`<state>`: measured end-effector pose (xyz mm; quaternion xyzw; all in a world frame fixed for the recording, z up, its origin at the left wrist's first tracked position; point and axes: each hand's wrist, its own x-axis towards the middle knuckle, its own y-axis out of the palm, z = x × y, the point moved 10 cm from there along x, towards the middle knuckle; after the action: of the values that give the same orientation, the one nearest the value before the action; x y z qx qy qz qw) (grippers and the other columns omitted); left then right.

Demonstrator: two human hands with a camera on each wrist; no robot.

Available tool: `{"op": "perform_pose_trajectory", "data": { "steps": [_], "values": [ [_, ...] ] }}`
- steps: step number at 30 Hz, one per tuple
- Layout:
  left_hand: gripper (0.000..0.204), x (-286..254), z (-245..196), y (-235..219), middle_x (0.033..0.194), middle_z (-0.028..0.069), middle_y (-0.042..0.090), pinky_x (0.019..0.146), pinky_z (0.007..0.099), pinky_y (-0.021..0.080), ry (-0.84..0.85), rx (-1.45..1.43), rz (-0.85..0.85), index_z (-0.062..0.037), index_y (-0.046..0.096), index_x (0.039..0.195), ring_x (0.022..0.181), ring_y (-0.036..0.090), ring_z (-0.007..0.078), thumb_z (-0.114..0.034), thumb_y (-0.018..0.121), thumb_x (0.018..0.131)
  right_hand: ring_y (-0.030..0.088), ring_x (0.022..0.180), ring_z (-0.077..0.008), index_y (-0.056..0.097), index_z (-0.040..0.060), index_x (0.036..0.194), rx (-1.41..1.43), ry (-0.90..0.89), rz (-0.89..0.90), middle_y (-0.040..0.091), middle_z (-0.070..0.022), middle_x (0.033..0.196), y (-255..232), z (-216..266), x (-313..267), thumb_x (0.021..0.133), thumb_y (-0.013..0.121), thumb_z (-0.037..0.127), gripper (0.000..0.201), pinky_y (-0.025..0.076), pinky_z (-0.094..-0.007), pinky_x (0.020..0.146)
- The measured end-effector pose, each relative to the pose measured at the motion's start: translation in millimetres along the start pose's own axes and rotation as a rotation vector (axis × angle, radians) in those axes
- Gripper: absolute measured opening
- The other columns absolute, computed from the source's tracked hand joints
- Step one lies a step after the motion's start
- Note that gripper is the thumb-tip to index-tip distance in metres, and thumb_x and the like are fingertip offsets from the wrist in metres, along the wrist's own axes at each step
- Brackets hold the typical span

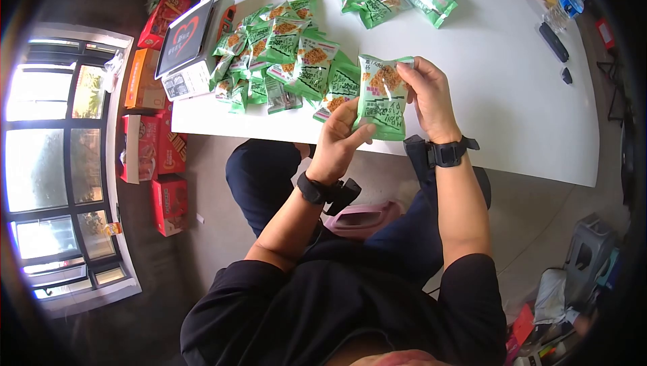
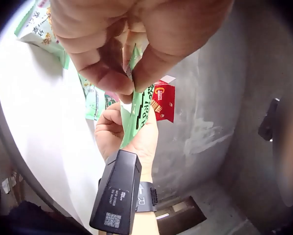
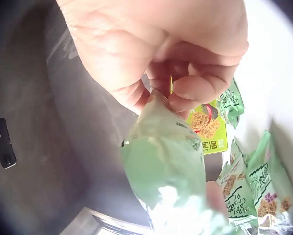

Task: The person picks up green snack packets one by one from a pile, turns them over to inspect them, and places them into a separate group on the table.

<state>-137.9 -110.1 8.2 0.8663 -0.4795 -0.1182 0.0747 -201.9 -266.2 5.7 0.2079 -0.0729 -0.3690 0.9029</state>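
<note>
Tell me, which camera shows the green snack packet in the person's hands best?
The head view: the green packet shows whole, pinched by left hand and right hand. The left wrist view shows only its edge; the right wrist view shows it blurred.

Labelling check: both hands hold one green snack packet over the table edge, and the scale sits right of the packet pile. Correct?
Not quite. In the head view the scale sits left of the packet pile. The left hand and right hand do hold one green snack packet over the table edge.

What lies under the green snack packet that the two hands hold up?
Under the green snack packet, held by the left hand and right hand, lies the white table edge. Neighbouring packets lie beside it. Anything directly beneath is covered.
</note>
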Motion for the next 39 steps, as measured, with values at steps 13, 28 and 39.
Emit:
{"op": "perform_pose_trajectory", "data": {
  "steps": [13, 28, 39],
  "values": [
    [0.041, -3.4, 4.1, -6.9, 0.111, 0.0037, 0.063, 0.073, 0.023, 0.045, -0.016, 0.04, -0.012, -0.0007, 0.05, 0.128, 0.089, 0.056, 0.0078, 0.002, 0.057, 0.088, 0.042, 0.055, -0.0014, 0.068, 0.0059, 0.089, -0.034, -0.01, 0.008, 0.056, 0.0062, 0.067, -4.5, 0.6, 2.2, 0.089, 0.068, 0.021, 0.015, 0.034, -0.0183, 0.051],
    [0.038, 2.3, 30.3, -26.7, 0.119, 0.0141, 0.06, 0.097, 0.0387, 0.045, -0.198, -0.39, -0.166, -0.0004, 0.05, 0.125, 0.11, 0.058, 0.0265, -0.028, 0.05, 0.099, 0.055, 0.07, -0.0048, 0.063, 0.0051, 0.097, 0.203, -0.098, 0.04, 0.06, 0.0019, 0.081, -2.1, 12.2, 0.0, 0.093, 0.064, 0.016, 0.012, 0.047, -0.0217, 0.063],
    [0.063, 28.0, -10.0, -15.1, 0.13, 0.0112, 0.055, 0.103, 0.0438, 0.04, -0.091, -0.582, 0.058, -0.007, 0.043, 0.137, 0.119, 0.053, 0.0264, -0.055, 0.036, 0.098, 0.056, 0.101, -0.0208, 0.067, 0.0063, 0.078, -0.569, -0.423, 0.509, 0.063, -0.0032, 0.101, 63.1, 28.4, -33.6, 0.07, 0.073, -0.003, 0.014, 0.045, -0.0316, 0.087]
  ]
}}
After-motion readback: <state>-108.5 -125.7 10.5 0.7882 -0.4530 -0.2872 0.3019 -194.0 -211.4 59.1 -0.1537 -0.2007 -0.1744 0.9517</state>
